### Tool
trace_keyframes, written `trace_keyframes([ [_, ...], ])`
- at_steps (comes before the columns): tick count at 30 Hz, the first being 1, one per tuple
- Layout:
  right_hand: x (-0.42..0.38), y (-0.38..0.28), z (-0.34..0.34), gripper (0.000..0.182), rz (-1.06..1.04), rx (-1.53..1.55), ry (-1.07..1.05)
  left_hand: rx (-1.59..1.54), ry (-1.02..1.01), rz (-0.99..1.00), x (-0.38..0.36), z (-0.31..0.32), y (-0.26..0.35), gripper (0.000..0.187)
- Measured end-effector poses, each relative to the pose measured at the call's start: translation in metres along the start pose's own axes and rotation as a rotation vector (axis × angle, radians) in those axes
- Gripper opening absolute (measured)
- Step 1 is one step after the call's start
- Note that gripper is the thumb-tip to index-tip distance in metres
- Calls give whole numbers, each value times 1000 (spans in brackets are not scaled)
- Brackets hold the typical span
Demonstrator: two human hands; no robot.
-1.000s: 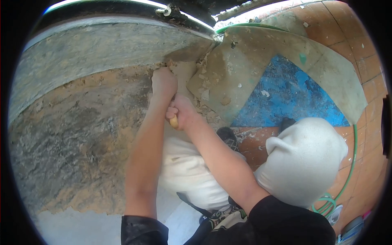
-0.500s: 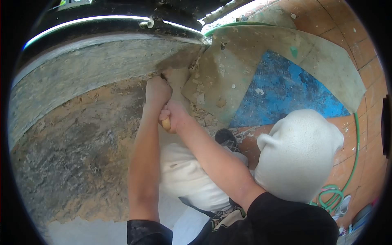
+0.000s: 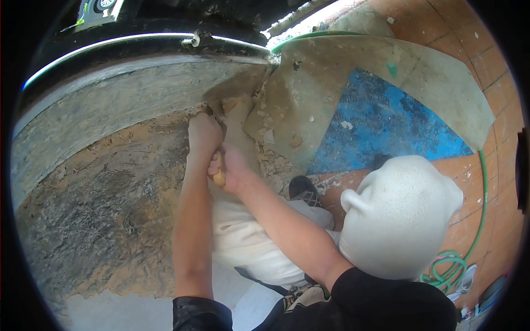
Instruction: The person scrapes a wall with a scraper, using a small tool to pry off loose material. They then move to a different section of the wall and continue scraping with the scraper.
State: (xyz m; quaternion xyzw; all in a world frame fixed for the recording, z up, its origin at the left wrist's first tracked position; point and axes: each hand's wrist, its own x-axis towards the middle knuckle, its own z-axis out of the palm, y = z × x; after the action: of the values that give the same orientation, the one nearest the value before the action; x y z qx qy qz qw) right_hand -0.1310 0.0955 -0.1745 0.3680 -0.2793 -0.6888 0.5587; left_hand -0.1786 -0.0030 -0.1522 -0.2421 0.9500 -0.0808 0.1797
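My right hand (image 3: 236,167) is closed around the yellowish wooden handle (image 3: 218,175) of a tool, and the butt of the handle sticks out toward me. Just ahead of it, my left hand (image 3: 205,133) is a fist at the front of the same tool, its fingers hiding most of that end. Both fists sit low against the foot of the rough wall (image 3: 105,198), where its brown, scraped surface meets a grey cement band (image 3: 127,91). The tool's working end is hidden behind the left fist.
A stained sheet (image 3: 436,66) with a blue patch (image 3: 386,124) covers the tiled floor (image 3: 494,193) on the right. My white-covered knee (image 3: 403,220) rises close by. A green hose (image 3: 485,182) runs to a coil. Loose plaster crumbs (image 3: 270,157) lie near my shoe (image 3: 303,189).
Both hands have drawn back a little toward me and to the left along the wall, still gripping the tool. The view has shifted slightly.
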Motion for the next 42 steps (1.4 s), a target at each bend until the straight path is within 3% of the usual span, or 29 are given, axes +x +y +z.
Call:
trace_keyframes([
  [2, -8, 12, 15, 20, -210, -148, 96, 18, 11, -7, 4, -4, -1, 30],
  [6, -16, 10, 16, 18, -219, -306, 154, -12, -45, 19, 7, -3, 6, 24],
  [8, -17, 6, 12, 22, -151, -143, 136, -8, -103, 12, 11, 5, 10, 22],
  [14, 2, -20, 8, 20, -182, -100, 185, -32, -203, 27, 30, 28, 17, 21],
  [16, 9, -32, 7, 20, -183, -87, 189, -47, -120, 96, 38, 36, 19, 24],
  [20, 16, -48, 3, 19, -205, -31, 204, -116, -181, 152, 34, 22, 48, 23],
  [23, 4, -37, 6, 21, -231, -93, 248, -112, -45, 196, 30, 29, 41, 23],
  [25, -4, -22, 15, 22, -173, -100, 242, 50, -159, 172, 30, 23, 24, 26],
  [29, -10, 7, 29, 19, -84, -151, 236, 28, -200, 33, 17, -3, 7, 23],
  [35, -4, -15, 41, 18, -133, -112, 338, -16, -183, -9, 30, 19, 9, 22],
  [38, 13, -38, -3, 20, -212, -170, 197, -4, -13, 210, 43, 58, 6, 27],
  [40, 12, -44, 2, 19, -208, -148, 254, 22, -194, 163, 46, 63, 16, 26],
  [42, 8, -42, 5, 19, -205, -112, 319, 33, -174, 186, 39, 59, 14, 26],
])
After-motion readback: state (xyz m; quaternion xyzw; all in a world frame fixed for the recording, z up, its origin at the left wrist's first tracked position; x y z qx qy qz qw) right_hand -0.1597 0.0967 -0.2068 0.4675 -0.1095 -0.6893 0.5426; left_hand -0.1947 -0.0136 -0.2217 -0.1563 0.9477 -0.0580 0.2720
